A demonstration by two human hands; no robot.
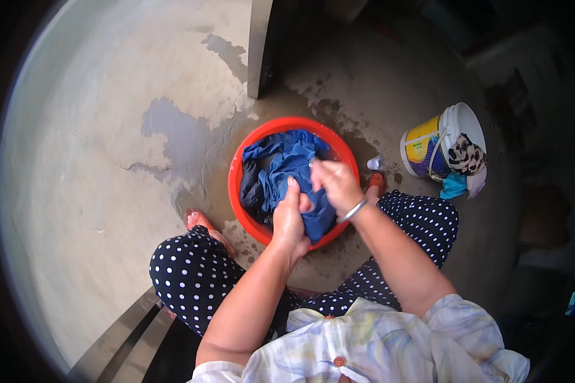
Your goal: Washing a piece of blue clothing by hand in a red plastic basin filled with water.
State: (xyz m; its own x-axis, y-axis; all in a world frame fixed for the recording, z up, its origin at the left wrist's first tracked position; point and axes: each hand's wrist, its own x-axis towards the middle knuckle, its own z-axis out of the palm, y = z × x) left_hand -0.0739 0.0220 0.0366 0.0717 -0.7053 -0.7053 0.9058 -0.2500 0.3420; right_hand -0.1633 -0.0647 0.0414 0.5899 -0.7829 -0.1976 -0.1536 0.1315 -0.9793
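Observation:
A red plastic basin stands on the floor between my feet. Inside it lies a wet blue garment, bunched and wrinkled, with dark cloth along the basin's left side. Over the near half of the basin, my left hand is curled around part of the blue garment, thumb up. Just to its upper right is my right hand, blurred, with its fingers closed on the same garment and a metal bangle at the wrist. Both hands cover the cloth they grip.
To the right, a white bucket with a printed label has leopard-print cloth and turquoise cloth over its rim. A small clear plastic container lies near the basin. Beyond stands a metal post. Wet patches mark the concrete floor.

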